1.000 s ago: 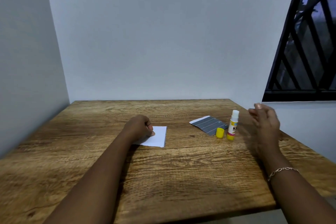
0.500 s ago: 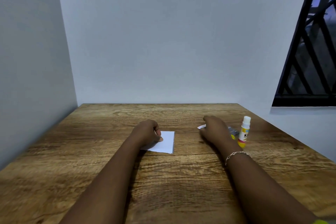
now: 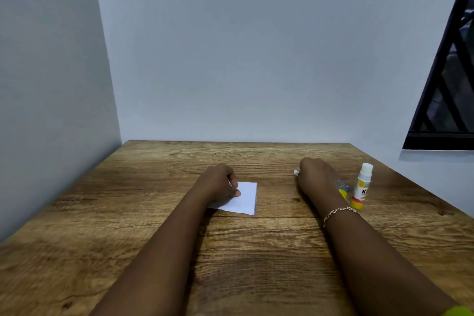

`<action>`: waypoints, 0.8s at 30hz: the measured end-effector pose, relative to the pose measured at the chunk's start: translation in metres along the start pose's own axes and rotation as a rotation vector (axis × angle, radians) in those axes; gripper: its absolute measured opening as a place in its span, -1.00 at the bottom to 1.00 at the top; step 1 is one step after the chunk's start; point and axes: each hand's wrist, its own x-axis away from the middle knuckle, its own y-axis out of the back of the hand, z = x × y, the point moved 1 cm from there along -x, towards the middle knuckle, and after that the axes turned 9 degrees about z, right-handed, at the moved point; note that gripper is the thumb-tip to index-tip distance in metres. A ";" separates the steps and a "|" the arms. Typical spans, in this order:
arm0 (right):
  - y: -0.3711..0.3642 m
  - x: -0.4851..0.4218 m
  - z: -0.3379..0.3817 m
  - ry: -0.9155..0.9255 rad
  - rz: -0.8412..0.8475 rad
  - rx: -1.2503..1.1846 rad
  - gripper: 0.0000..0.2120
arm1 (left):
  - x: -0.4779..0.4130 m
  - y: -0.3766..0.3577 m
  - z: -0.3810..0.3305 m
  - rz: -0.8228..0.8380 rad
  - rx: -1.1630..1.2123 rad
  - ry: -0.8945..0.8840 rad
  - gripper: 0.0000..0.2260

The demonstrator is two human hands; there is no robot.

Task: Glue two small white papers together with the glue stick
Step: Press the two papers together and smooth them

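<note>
A small white paper lies flat on the wooden table, left of centre. My left hand rests curled on its left edge, thumb on top, pinning it down. My right hand lies curled over the second paper, a grey-striped sheet; only its white corner by my fingertips and a grey bit by my wrist show. The uncapped glue stick stands upright just right of my right wrist. Its yellow cap sits beside it, partly hidden by my forearm.
The table stands in a corner, with a wall along its left side and another wall along its far edge. A dark barred window is at the upper right. The table's right edge runs close behind the glue stick.
My right hand swung from the air right of the glue stick down onto the striped paper, covering it. My left hand stayed on the white paper. My head turned slightly left.
</note>
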 end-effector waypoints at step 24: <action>0.017 0.023 0.041 0.252 -0.006 -1.477 -0.91 | 0.007 0.022 -0.008 -0.188 0.808 -0.155 -0.64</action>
